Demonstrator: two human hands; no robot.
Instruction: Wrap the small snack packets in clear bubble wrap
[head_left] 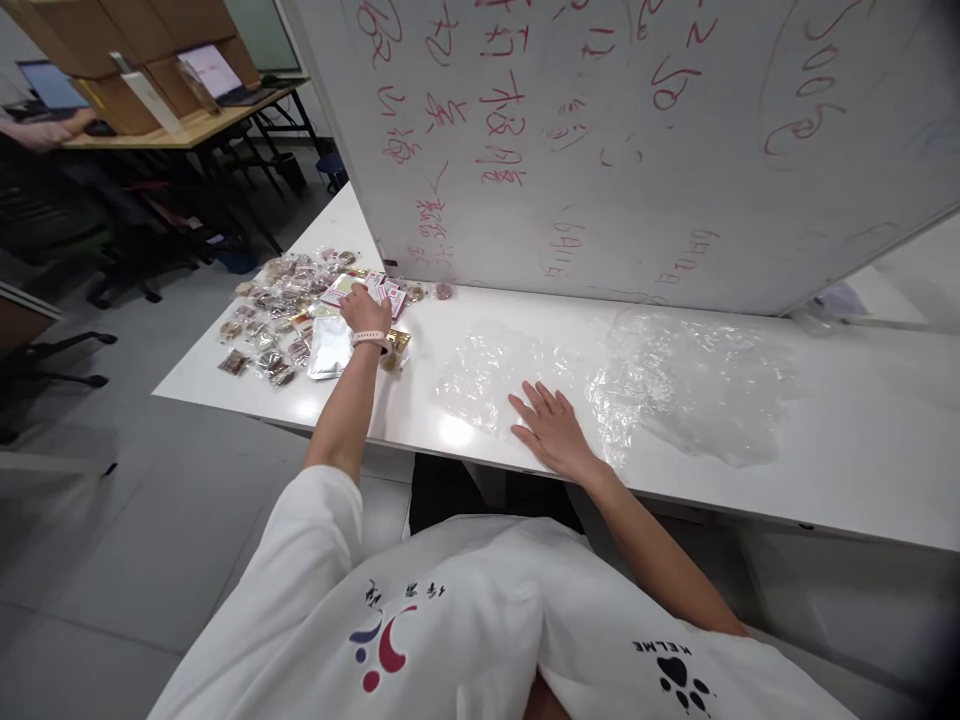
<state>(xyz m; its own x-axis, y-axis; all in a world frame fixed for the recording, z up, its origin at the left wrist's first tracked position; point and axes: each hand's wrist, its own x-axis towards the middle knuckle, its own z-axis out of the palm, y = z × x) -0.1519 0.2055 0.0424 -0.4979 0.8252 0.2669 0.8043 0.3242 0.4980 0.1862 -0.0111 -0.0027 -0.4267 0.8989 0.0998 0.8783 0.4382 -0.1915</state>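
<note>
My left hand reaches far left across the white table and rests on red-and-white flat packets at the edge of a pile of small wrapped snacks. Its fingers are bent over the packets; whether they grip one is hidden. A silver foil pouch lies just beside that wrist. My right hand lies flat, fingers spread, on the near edge of a clear plastic bag. A second, larger clear plastic bag is spread out to its right.
A large whiteboard with red writing stands upright on the table right behind the bags. To the far left are office chairs and a wooden desk with laptops and cardboard boxes; another person's arm rests there.
</note>
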